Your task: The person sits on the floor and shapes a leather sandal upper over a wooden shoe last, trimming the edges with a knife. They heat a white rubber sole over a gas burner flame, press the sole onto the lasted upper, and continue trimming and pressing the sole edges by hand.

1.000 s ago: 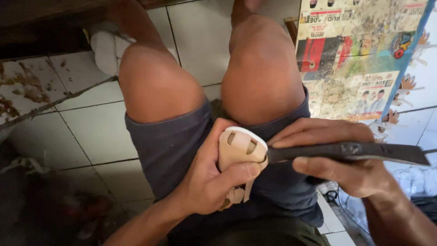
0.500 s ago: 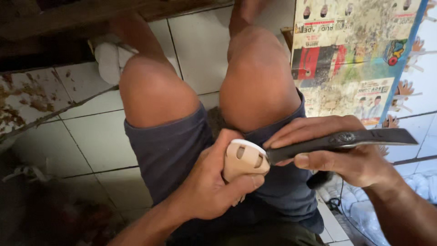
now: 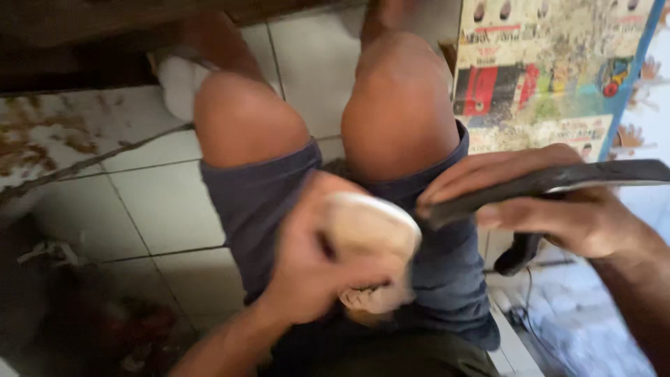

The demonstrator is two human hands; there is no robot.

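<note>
Sole (image 3: 373, 230), pale, is gripped w/ fingers curled round it by left hand (image 3: 314, 265) over lap, near centre; dark blade (image 3: 544, 183) is clasped by right hand (image 3: 558, 202), tip touching sole's right edge.

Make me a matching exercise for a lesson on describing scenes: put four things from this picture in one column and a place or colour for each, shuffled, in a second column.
Things:
1. pale rounded object
2. long dark tool
3. shorts
4. printed poster

Places or colours:
a. upper right, on the floor beside the right knee
b. dark blue, over both thighs
c. gripped by the left hand above the lap
d. held flat in the right hand, its end touching the pale object

Pairs: 1-c, 2-d, 3-b, 4-a
</note>
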